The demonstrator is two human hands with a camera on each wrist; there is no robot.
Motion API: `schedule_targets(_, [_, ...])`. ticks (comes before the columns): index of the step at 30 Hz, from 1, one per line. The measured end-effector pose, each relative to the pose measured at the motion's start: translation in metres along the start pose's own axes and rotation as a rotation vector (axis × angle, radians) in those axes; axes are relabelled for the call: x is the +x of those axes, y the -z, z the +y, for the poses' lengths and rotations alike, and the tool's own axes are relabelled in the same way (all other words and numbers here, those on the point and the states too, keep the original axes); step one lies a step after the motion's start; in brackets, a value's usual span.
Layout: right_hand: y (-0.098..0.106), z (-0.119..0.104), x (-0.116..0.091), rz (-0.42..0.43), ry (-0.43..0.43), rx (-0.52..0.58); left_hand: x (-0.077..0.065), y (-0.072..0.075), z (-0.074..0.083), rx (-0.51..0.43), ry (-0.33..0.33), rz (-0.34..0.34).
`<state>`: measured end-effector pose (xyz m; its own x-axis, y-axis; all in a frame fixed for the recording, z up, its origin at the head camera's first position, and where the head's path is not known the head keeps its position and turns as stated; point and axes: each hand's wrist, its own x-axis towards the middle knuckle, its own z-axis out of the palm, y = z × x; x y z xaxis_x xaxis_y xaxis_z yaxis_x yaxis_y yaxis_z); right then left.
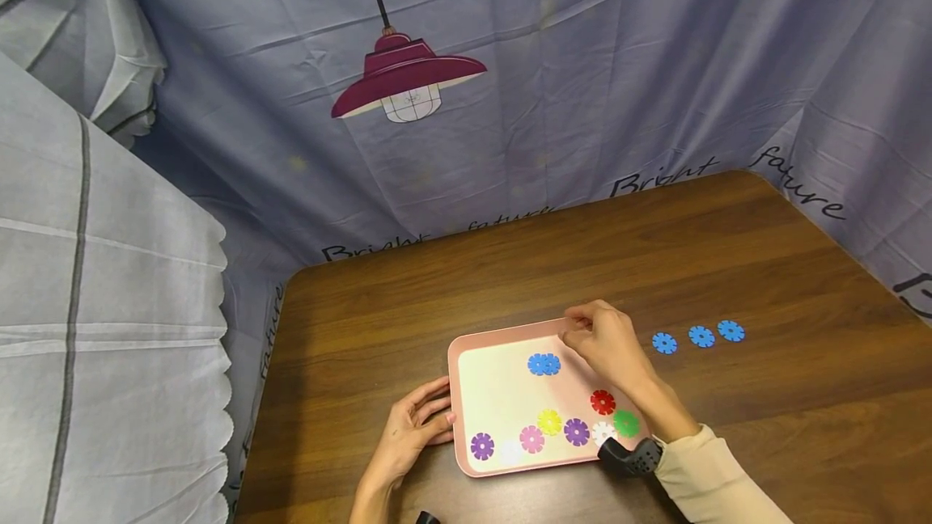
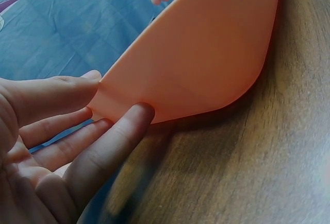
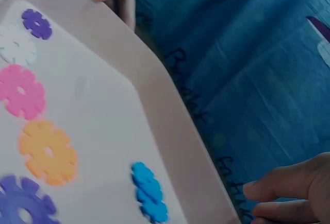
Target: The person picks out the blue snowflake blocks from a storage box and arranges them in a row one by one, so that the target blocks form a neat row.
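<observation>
A pink tray (image 1: 476, 341) with a pale inside sits on the table. My left hand (image 1: 409, 429) touches its left outer wall with fairly straight fingers; the left wrist view shows fingertips (image 2: 140, 112) against the wall. Above the tray's far right corner hovers my right hand (image 1: 604, 342), fingers loosely bent, and nothing shows between them. Two blue notched discs (image 1: 544, 364) overlap inside the tray; whether they are joined I cannot tell. Along its near side lie purple (image 1: 482, 446), pink (image 1: 532, 439), yellow (image 1: 549, 422), red (image 1: 603, 402), green (image 1: 626, 424) and white (image 1: 603, 432) discs.
To the right of the tray, several blue discs (image 1: 701, 336) lie in a row on the brown wooden table (image 1: 379, 322). A printed curtain (image 1: 510, 120) hangs behind the table's far edge, and a pale curtain (image 1: 146, 306) hangs at the left.
</observation>
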<state>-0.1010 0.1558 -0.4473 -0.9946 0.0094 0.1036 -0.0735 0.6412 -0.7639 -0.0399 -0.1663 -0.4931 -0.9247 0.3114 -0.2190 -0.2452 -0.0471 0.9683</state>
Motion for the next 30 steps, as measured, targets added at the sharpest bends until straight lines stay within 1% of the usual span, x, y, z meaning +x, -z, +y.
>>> schedule_targets(3, [-0.008,-0.002,-0.001,0.001,0.037,-0.056,0.000,0.000,0.000,0.002,-0.003,-0.001])
schedule_targets(6, [-0.016,-0.003,-0.001,-0.007,0.058,-0.083,0.000,0.001,-0.001,0.004,-0.003,0.001])
schedule_targets(13, [-0.030,-0.003,-0.003,-0.075,0.010,-0.065,0.000,0.001,0.000,0.007,0.000,-0.002])
schedule_targets(19, [-0.037,-0.003,-0.004,-0.103,0.016,-0.063,0.000,0.001,0.001,0.011,0.001,-0.004])
schedule_targets(24, [-0.040,-0.004,-0.005,-0.112,0.034,-0.066,0.001,0.001,0.001,-0.002,0.001,-0.007])
schedule_targets(30, [-0.043,-0.004,-0.007,-0.121,0.043,-0.074,0.000,0.001,0.001,0.004,-0.003,-0.006])
